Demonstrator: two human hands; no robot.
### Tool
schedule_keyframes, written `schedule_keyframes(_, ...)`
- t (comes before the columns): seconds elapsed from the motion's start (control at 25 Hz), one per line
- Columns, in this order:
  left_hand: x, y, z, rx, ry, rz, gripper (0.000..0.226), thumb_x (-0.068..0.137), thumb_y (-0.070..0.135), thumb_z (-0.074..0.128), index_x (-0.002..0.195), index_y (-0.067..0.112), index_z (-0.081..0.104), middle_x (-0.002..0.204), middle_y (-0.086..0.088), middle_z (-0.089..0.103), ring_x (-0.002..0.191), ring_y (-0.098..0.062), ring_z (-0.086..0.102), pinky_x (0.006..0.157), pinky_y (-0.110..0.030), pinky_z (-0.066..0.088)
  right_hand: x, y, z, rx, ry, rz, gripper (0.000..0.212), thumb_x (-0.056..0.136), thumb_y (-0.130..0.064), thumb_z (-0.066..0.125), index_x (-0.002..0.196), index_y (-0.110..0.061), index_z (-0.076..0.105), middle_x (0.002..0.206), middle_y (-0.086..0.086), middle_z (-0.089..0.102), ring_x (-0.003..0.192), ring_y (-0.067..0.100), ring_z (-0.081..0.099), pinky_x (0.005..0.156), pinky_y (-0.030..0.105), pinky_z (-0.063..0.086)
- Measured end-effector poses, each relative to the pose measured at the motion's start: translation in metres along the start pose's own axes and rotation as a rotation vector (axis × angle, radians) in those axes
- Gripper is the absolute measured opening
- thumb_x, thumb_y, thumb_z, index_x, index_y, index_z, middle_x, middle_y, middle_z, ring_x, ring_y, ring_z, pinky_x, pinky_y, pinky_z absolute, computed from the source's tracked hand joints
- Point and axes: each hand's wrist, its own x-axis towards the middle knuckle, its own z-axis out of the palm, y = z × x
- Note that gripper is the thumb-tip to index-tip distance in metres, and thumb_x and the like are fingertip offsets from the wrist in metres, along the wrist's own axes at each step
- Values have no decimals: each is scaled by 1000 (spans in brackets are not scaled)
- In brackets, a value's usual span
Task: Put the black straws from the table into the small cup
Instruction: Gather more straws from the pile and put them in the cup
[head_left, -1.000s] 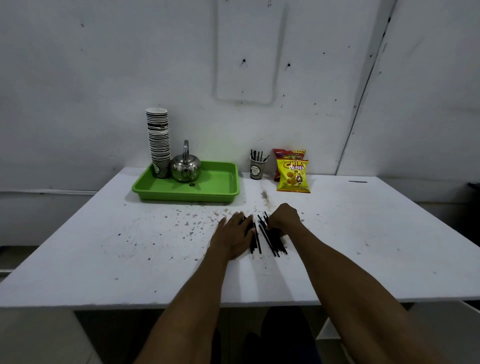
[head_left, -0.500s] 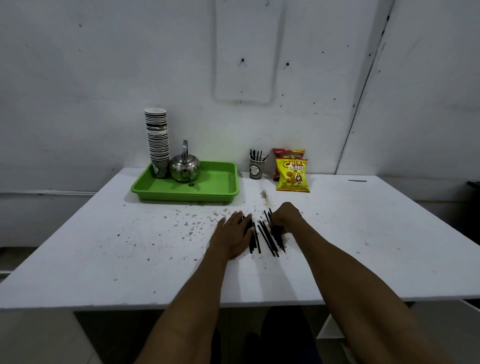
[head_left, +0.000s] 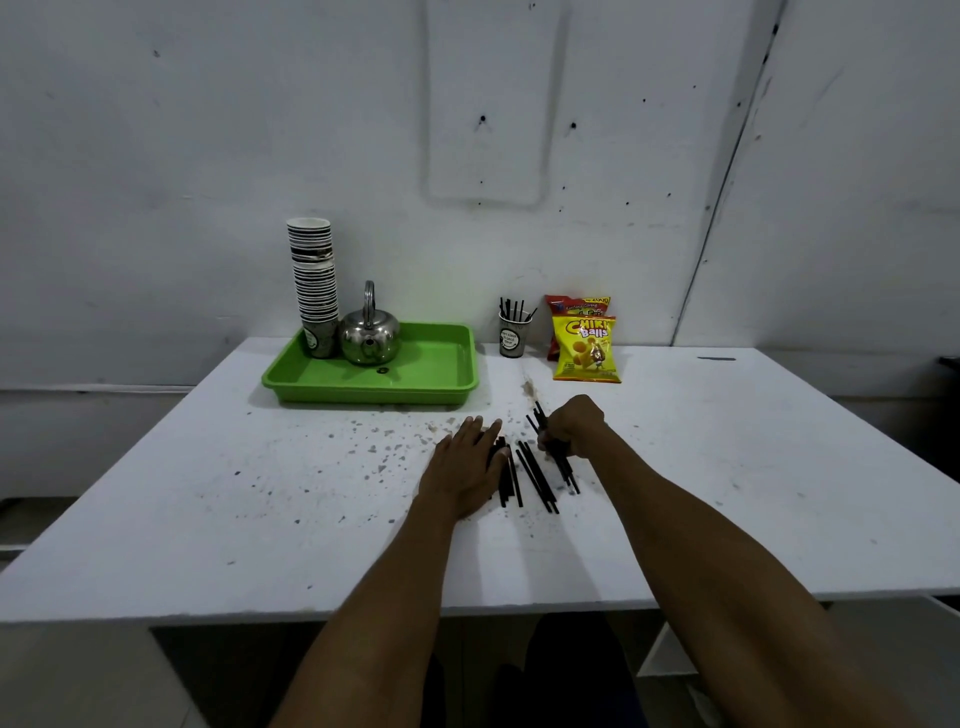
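Observation:
Several black straws (head_left: 535, 475) lie in a loose pile on the white table (head_left: 260, 493), between my two hands. My left hand (head_left: 467, 470) rests flat, fingers spread, on the pile's left side, covering some straws. My right hand (head_left: 574, 423) is closed around a bunch of straws; their ends stick out above and below the fist. The small paper cup (head_left: 514, 338) stands at the back of the table near the wall, with several black straws standing in it.
A green tray (head_left: 415, 384) at the back left holds a steel kettle (head_left: 370, 335) and a tall stack of paper cups (head_left: 313, 280). Two snack bags (head_left: 586, 348) stand just right of the small cup. Dark specks dot the tabletop.
My right hand has closed on a bunch of straws and lifted slightly up and away from the pile. My left hand has stayed flat on the straws.

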Motion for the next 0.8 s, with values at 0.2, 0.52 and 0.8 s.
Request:
schedule_keyframes(0.2,1,1,-1,-8,-1,13,56,104,46,25,156,28,17,166,-3,15,155,-17,5,126,-44,14,6,-2,-6,44,111,-79,31,81,2,72,110,11,66,101,23,72,91,34,72,79,37,59)
schedule_keyframes(0.52,17,15,1,-61,17,-5,55,106,41,26,157,21,16,167,-4,12,155,-18,4,126,-44,14,8,12,8,274,524,-623,18,79,-9,74,97,-8,77,92,10,78,88,24,72,83,32,54)
schedule_keyframes(0.8,49,21,-4,-100,62,41,56,106,36,32,156,12,21,166,-8,16,155,-18,9,125,-41,18,32,17,15,252,427,-621,21,80,-6,73,100,-4,76,96,10,77,85,19,73,86,34,58)
